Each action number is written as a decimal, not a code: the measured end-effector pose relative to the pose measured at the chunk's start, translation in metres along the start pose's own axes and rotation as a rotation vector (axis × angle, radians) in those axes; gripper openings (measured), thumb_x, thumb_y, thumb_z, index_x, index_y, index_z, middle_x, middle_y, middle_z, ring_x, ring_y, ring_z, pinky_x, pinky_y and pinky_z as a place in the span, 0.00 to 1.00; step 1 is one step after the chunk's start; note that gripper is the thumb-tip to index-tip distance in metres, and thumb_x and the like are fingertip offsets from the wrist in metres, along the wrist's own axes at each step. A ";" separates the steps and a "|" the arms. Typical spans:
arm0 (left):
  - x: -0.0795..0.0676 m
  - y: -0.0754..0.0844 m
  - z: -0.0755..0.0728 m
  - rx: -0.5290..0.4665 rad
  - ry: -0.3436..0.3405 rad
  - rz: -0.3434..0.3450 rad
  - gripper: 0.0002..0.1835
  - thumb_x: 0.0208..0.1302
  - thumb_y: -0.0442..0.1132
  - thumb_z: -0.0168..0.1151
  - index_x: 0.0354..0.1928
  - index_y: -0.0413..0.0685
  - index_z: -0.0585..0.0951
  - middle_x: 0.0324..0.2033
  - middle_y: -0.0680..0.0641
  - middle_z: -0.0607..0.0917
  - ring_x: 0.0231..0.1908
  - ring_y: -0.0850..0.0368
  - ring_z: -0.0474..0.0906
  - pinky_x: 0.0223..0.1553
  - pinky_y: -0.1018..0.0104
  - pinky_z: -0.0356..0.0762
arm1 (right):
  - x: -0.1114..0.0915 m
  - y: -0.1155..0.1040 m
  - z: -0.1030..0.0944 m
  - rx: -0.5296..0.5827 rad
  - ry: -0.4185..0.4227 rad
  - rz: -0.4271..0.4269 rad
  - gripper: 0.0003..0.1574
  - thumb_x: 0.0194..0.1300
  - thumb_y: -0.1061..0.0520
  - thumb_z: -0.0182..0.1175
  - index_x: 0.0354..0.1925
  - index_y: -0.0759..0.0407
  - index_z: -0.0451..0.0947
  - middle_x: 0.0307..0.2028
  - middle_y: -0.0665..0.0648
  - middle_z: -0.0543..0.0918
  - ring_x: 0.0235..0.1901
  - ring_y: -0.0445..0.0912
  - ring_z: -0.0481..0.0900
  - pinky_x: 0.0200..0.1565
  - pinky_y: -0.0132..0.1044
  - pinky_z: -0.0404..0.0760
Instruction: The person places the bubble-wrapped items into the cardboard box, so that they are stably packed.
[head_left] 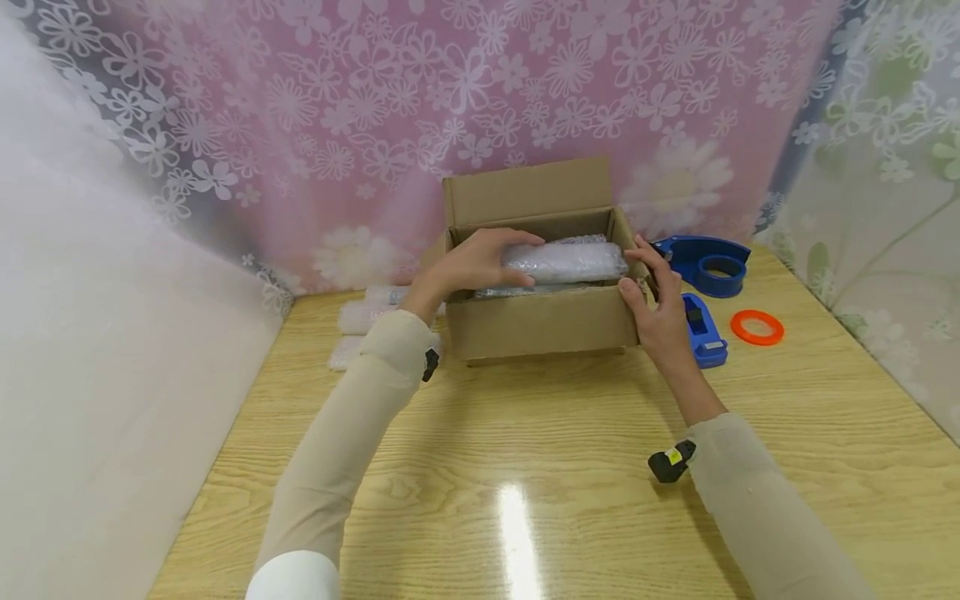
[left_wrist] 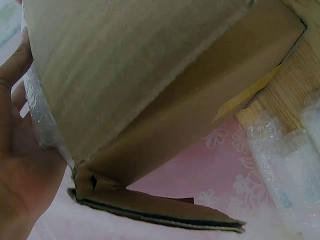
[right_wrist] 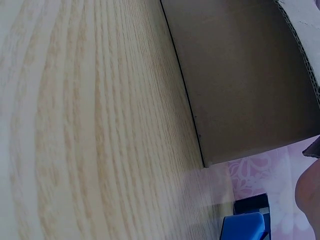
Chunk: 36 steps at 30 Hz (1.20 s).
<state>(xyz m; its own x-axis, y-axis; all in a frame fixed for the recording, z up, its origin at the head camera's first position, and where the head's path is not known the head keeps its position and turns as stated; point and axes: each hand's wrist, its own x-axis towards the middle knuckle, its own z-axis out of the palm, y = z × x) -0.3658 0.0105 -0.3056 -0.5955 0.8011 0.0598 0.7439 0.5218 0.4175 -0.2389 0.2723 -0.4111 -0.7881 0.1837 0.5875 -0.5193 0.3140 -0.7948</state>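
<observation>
An open cardboard box [head_left: 543, 325] stands on the table with its back flap raised. A bubble-wrapped package [head_left: 570, 262] lies lengthwise in the top of the box, above other wrapped items partly hidden by the front wall. My left hand [head_left: 480, 260] reaches over the box's left side and grips the package's left end between thumb and fingers. At the right front corner, my right hand [head_left: 660, 312] holds the box's edge, thumb at the front and fingers along the right wall. In the left wrist view, a side flap [left_wrist: 160, 207] sticks outward.
Several bubble-wrapped packages [head_left: 352, 318] lie left of the box. To its right are a blue tape dispenser [head_left: 720, 275], a second blue tool [head_left: 705, 333] partly behind my right hand, and an orange ring [head_left: 757, 327]. A floral curtain [head_left: 450, 108] hangs behind the table.
</observation>
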 end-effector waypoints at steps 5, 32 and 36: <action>0.009 -0.001 0.006 0.029 -0.034 -0.004 0.36 0.69 0.53 0.70 0.76 0.56 0.71 0.74 0.52 0.72 0.74 0.53 0.65 0.75 0.58 0.63 | 0.000 0.000 -0.001 0.010 -0.002 -0.003 0.27 0.78 0.61 0.56 0.71 0.64 0.69 0.80 0.54 0.60 0.79 0.49 0.57 0.79 0.54 0.53; -0.005 -0.004 -0.003 -0.043 0.043 -0.029 0.32 0.72 0.55 0.65 0.74 0.54 0.74 0.72 0.51 0.74 0.73 0.52 0.67 0.73 0.56 0.66 | -0.002 0.001 -0.005 0.020 -0.007 -0.015 0.27 0.78 0.62 0.56 0.72 0.63 0.68 0.80 0.56 0.60 0.80 0.49 0.55 0.80 0.54 0.48; -0.030 -0.016 -0.011 -0.074 0.083 -0.036 0.32 0.73 0.56 0.64 0.74 0.54 0.74 0.72 0.53 0.74 0.73 0.53 0.66 0.74 0.54 0.64 | -0.002 0.000 -0.005 0.011 -0.010 -0.033 0.27 0.78 0.63 0.56 0.71 0.64 0.69 0.80 0.55 0.60 0.80 0.51 0.56 0.81 0.44 0.38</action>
<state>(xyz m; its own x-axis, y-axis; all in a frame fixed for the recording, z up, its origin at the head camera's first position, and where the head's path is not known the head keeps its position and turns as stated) -0.3629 -0.0253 -0.3040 -0.6465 0.7539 0.1171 0.6991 0.5240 0.4866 -0.2359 0.2764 -0.4120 -0.7734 0.1643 0.6123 -0.5490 0.3094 -0.7765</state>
